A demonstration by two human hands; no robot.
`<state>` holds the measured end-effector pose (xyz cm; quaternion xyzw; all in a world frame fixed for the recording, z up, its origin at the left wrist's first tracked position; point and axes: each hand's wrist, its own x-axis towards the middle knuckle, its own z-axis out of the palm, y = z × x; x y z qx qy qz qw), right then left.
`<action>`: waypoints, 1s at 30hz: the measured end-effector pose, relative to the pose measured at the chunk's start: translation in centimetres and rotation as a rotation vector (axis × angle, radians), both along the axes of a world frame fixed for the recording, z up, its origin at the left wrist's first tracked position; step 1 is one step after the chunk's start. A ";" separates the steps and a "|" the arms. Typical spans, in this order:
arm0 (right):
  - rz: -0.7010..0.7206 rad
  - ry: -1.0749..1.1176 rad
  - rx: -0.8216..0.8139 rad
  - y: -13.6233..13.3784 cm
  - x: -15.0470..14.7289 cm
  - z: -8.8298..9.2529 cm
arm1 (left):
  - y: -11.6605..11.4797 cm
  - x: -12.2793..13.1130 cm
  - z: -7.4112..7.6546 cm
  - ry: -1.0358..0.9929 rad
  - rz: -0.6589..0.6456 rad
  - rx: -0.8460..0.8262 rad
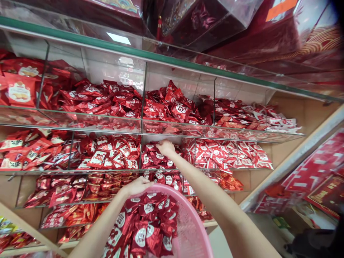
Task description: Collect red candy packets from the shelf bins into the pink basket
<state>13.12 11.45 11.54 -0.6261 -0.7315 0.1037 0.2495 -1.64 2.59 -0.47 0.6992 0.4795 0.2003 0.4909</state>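
Observation:
My left hand [137,186] is closed over the far rim of a pink plastic basket [192,218], which is tilted toward me. Inside it lie many dark red candy packets [149,208] with white printed labels. My right hand [165,147] reaches into a middle-shelf compartment holding similar dark red packets [154,159]. Its fingers are curled down at the back of that heap; whether a packet is between them is hidden.
Glass shelves with dividers hold heaps of red packets [107,96] on several levels. A green glass edge [166,59] runs above, with dark red gift boxes [204,21] on top. Patterned red boxes [317,165] stand at the right.

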 end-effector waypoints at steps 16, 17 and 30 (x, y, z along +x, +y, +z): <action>0.118 0.395 0.133 -0.4 -0.2 0.1 | 0.0 0.0 0.6 0.019 -0.008 0.044; 0.134 0.417 0.152 -0.9 0.2 0.2 | 0.0 0.0 0.7 0.025 -0.011 0.052; 0.228 1.003 -0.224 -17.4 6.1 -7.1 | 0.1 0.4 0.4 0.032 -0.009 0.033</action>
